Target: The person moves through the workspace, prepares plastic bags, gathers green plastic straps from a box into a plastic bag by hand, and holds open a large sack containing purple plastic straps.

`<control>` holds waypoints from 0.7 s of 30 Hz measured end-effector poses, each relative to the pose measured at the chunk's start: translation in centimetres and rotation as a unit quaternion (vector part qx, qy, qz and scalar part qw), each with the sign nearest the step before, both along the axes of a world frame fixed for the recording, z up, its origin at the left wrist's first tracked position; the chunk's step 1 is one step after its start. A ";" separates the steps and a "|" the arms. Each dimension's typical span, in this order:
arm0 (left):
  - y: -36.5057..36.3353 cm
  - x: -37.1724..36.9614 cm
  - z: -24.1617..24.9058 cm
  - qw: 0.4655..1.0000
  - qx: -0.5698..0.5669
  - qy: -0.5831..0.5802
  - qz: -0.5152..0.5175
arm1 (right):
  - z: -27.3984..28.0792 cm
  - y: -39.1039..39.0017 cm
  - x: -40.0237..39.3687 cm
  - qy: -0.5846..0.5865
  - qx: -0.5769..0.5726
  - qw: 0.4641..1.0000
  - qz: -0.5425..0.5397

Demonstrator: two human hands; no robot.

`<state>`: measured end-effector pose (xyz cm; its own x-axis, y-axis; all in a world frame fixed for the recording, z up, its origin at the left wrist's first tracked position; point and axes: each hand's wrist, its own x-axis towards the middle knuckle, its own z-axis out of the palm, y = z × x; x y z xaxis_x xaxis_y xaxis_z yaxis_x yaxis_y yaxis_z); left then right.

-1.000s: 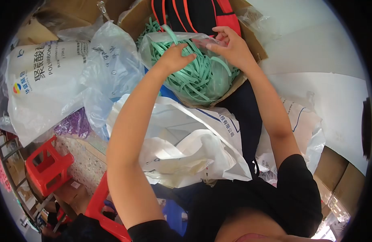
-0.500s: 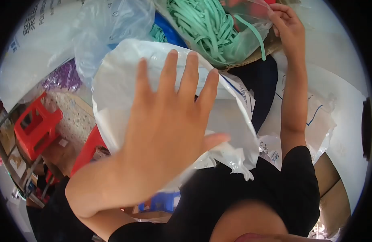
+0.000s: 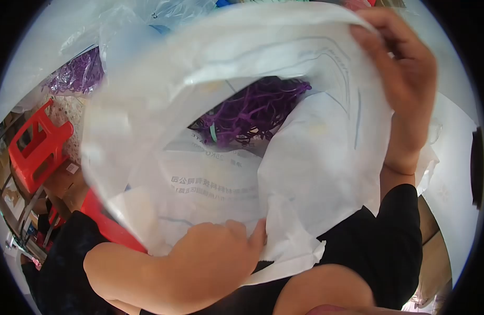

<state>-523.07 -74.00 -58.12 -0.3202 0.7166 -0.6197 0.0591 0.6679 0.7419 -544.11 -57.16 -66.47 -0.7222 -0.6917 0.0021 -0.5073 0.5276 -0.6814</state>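
A large white plastic sack fills the middle of the view, its mouth spread wide towards me. Deep inside lies a heap of purple strips, with a short pale green strip among them. My right hand grips the far right part of the rim, fingers outside and thumb on the inner face. At the near side, my left hand has its fingers curled over the rim. Printed lettering shows through the sack wall.
On the left, a red plastic stool stands on the floor beside a metal frame. Another red piece shows behind the sack. Purple material in clear plastic lies at upper left.
My right hand has left the clear bag of green strips and taken the sack's rim. My left hand, spread before, has dropped to the near rim. The sack has opened wider, revealing purple strips.
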 end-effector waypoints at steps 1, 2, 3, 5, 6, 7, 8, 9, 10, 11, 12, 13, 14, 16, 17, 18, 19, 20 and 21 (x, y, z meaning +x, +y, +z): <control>0.0 -0.3 0.6 1.000 -0.006 -0.003 -0.002 | 0.7 -0.6 0.7 -0.019 -0.070 0.997 -0.039; -0.1 -0.9 1.4 1.000 -0.012 -0.005 -0.003 | 1.2 -1.0 0.8 -0.038 -0.140 0.986 -0.077; 0.0 -1.2 1.9 1.000 -0.018 -0.008 -0.005 | 1.3 -1.1 0.6 -0.038 -0.174 0.983 -0.050; 0.3 -0.1 2.6 0.998 -0.043 0.048 0.014 | 1.7 -1.3 0.1 -0.052 -0.225 0.973 -0.015; 0.4 0.3 3.0 0.997 -0.052 0.057 0.010 | 2.2 -1.4 -0.1 -0.065 -0.242 0.968 -0.005; 0.5 0.5 3.5 0.996 -0.061 0.067 0.007 | 2.5 -1.5 -0.3 -0.057 -0.250 0.967 -0.003; 0.6 0.8 4.1 0.995 -0.073 0.065 0.011 | 2.7 -1.6 -0.1 -0.047 -0.251 0.967 -0.006; 0.9 1.0 4.8 0.994 -0.087 0.064 0.018 | 3.0 -1.8 0.0 -0.033 -0.252 0.967 -0.011; 0.9 1.4 5.3 0.993 -0.101 0.062 0.025 | 3.3 -2.0 0.2 -0.021 -0.254 0.967 -0.016; 0.9 1.8 5.5 0.992 -0.098 0.068 0.042 | 3.5 -2.2 0.3 -0.008 -0.253 0.967 -0.020; 0.8 2.1 5.7 0.991 -0.098 0.075 0.060 | 3.6 -2.6 0.9 0.002 -0.254 0.967 -0.027; 0.7 2.2 5.8 0.989 -0.098 0.083 0.077 | 3.7 -2.8 1.0 0.011 -0.256 0.966 -0.030; 0.6 2.3 5.8 0.990 -0.096 0.080 0.059 | 3.8 -3.0 1.0 0.019 -0.257 0.966 -0.033; 0.2 2.1 5.6 0.993 -0.089 0.075 0.020 | 4.3 -3.1 0.6 0.036 -0.257 0.965 -0.036; 0.2 2.2 5.8 0.992 -0.094 0.079 0.027 | 4.5 -3.1 0.6 0.045 -0.254 0.965 -0.039; 0.2 2.3 5.8 0.991 -0.098 0.084 0.034 | 4.6 -3.1 0.6 0.052 -0.249 0.966 -0.042; 0.3 2.3 6.0 0.990 -0.102 0.088 0.042 | 4.8 -3.2 0.6 0.061 -0.247 0.966 -0.046; 0.2 2.3 5.9 0.991 -0.078 0.098 0.043 | 5.1 -3.4 0.8 0.068 -0.240 0.967 -0.050; 0.0 2.2 5.7 0.992 -0.057 0.108 0.045 | 5.3 -3.6 1.0 0.078 -0.228 0.969 -0.055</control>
